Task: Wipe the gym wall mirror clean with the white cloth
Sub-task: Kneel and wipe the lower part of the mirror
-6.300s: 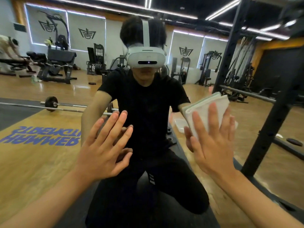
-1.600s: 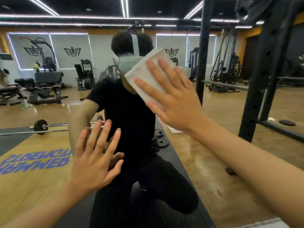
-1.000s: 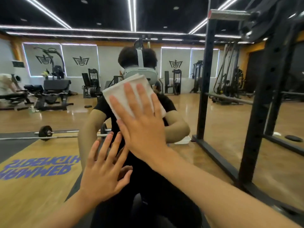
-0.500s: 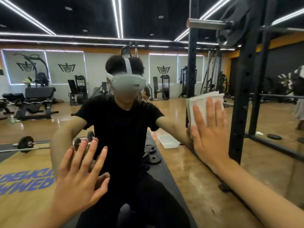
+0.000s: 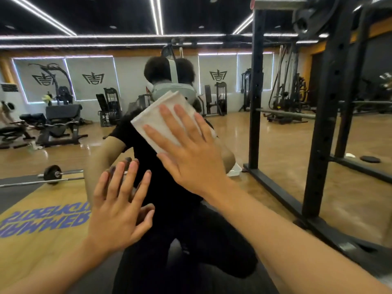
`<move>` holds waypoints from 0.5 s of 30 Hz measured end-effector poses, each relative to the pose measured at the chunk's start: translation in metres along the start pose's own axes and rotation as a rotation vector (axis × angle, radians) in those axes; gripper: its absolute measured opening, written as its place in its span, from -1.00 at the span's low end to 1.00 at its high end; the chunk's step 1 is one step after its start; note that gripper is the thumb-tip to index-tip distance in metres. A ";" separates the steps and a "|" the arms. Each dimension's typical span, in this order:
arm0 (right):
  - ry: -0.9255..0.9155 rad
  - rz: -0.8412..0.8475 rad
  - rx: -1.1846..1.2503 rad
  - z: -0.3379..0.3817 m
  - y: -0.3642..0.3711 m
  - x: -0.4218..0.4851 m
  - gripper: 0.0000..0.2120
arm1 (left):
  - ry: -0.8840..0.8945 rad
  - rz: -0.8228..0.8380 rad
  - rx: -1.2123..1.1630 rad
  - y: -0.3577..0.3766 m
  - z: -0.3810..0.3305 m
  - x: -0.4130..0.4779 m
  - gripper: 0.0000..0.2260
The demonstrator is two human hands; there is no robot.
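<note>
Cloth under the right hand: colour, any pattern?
Plain white cloth, no pattern visible; head view.

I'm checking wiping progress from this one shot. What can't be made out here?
Head view only:
Mirror: its edges run past the frame; smears or clean patches are lost in reflections.
White cloth: the lower part is covered by the right hand.
Glass under the left hand: hidden by the palm.
Blue floor lettering: cut off by the left edge.
</note>
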State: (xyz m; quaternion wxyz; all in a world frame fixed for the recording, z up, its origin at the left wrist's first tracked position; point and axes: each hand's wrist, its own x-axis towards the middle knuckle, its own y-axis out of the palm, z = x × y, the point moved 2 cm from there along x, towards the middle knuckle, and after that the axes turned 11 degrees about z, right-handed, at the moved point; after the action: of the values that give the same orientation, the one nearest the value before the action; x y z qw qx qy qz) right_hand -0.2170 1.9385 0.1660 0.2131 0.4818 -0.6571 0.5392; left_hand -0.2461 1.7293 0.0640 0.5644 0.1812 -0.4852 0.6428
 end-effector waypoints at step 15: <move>0.592 -0.107 0.297 0.074 0.053 -0.059 -0.48 | 0.038 0.054 -0.028 0.002 0.004 -0.001 -0.28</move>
State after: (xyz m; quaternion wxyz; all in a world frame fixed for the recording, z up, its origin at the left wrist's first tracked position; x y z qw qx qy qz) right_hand -0.2190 1.8921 0.0675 0.3504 0.3638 -0.4547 0.7336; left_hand -0.2492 1.7251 0.0638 0.5585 0.1479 -0.4880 0.6543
